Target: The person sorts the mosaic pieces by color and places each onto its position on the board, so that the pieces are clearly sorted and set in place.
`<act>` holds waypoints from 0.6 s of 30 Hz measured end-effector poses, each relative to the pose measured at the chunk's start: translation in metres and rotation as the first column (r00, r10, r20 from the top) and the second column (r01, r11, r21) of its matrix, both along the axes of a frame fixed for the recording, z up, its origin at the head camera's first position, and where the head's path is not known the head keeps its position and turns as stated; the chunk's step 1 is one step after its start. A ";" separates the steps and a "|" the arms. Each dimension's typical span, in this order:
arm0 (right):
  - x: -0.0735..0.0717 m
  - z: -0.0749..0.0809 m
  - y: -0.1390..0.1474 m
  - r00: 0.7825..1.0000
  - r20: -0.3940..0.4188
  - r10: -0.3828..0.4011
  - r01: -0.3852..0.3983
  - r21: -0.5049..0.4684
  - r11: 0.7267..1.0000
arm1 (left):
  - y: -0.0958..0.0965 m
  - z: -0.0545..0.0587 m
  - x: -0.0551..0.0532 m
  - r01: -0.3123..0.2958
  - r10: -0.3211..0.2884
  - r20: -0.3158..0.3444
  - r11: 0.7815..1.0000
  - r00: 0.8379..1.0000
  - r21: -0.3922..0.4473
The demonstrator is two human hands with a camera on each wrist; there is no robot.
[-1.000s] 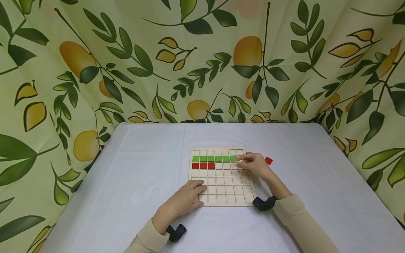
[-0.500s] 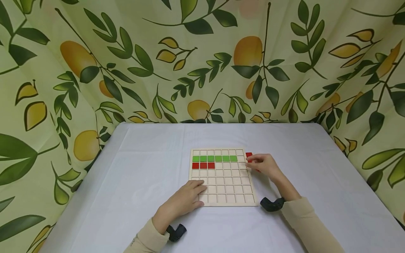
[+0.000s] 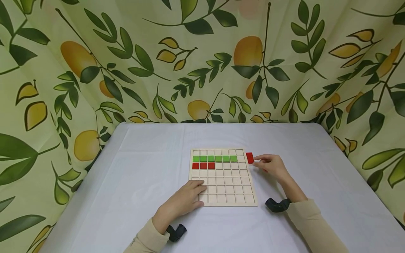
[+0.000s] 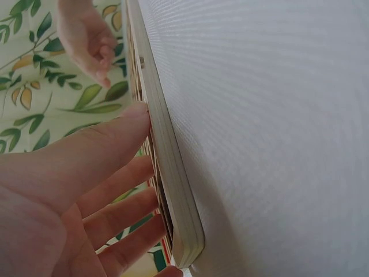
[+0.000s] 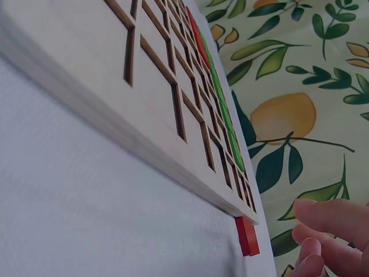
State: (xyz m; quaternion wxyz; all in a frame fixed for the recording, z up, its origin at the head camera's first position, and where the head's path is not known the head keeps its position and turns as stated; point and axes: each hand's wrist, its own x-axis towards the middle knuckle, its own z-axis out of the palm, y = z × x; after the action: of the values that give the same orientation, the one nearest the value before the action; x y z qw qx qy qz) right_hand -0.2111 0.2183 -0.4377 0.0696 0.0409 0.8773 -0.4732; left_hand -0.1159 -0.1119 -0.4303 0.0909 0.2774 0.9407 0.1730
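Observation:
A pale wooden grid board [image 3: 228, 190] lies flat on the table. In its second row sit several green tiles [image 3: 218, 159], and below them, at the left end, 3 red tiles [image 3: 204, 165]. My left hand [image 3: 185, 196] rests on the board's lower left edge; the left wrist view shows its thumb [image 4: 118, 130] and fingers spread along that edge. Just right of the board's upper corner lie red pieces [image 3: 249, 158], side by side or stacked, I cannot tell which. Beside them my right hand [image 3: 272, 166] hovers with loosely bent fingers, seen apart from the red pieces [image 5: 247, 236] in the right wrist view.
A white cloth [image 3: 142, 168] covers the table. Behind and at the sides hangs a curtain [image 3: 202, 70] printed with leaves and fruit. Black wrist devices [image 3: 277, 205] sit at both cuffs.
My right hand has moved right, off the board, uncovering the red pieces beside its corner. A separate red tile farther right is now hidden by that hand. The left hand stays put.

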 end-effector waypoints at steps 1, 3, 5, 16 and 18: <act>0.000 0.000 0.001 1.000 -0.002 -0.008 0.008 0.003 1.000 | 0.000 0.000 0.000 0.000 0.000 0.001 1.000 1.000 -0.002; 0.001 0.000 0.004 1.000 -0.006 -0.022 0.023 0.011 1.000 | 0.000 -0.001 0.000 0.001 -0.001 0.001 1.000 1.000 -0.005; 0.002 -0.001 0.007 0.999 -0.007 -0.037 0.037 0.022 0.999 | 0.000 -0.002 0.000 -0.001 0.001 0.003 1.000 1.000 -0.007; 0.003 -0.004 0.027 0.992 0.010 -0.122 0.122 0.033 0.992 | 0.000 -0.001 -0.001 -0.005 0.005 0.014 1.000 1.000 -0.004; 0.004 -0.005 0.030 0.989 0.030 -0.143 0.142 0.041 0.989 | 0.000 0.000 -0.001 -0.003 0.003 0.014 1.000 1.000 -0.005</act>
State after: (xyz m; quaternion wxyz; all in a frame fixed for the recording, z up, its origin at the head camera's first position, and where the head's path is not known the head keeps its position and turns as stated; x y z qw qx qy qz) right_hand -0.2075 0.2486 -0.4431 0.0494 0.1126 0.8798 -0.4592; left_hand -0.1167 -0.1117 -0.4300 0.0979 0.2744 0.9409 0.1725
